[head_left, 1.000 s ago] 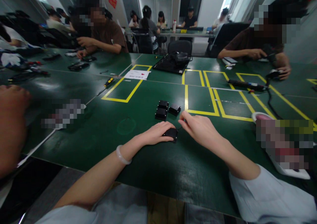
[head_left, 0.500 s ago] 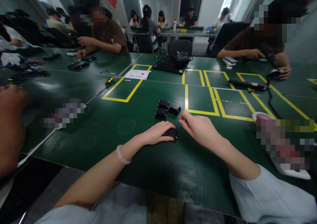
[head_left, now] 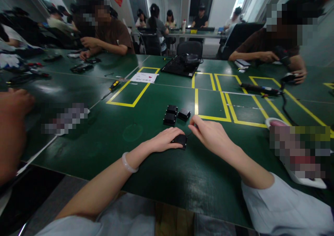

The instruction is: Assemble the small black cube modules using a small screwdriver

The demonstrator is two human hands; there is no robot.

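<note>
On the green table, my left hand (head_left: 167, 138) grips a small flat black block (head_left: 180, 141) with shiny dots at its corners, pressing it near the table's front edge. To its right, my right hand (head_left: 206, 130) is closed in a pinch. A thin dark stick or wire (head_left: 189, 134) runs from below those fingers towards the block's right side; what kind of thing it is I cannot make out. Just beyond my hands lie similar black blocks: two close together (head_left: 170, 115) and one tilted block (head_left: 184, 114) beside them.
Yellow tape outlines (head_left: 212, 119) mark the table. A white tray (head_left: 313, 183) with blurred contents lies right, a yellow-black screwdriver (head_left: 114, 85) left, and a black panel (head_left: 177, 69) ahead. Co-workers sit opposite; another person's arm (head_left: 12, 131) reaches in from the left.
My hands and the black blocks stay almost where they were. The neighbour's hand at the left edge has shifted slightly to the right.
</note>
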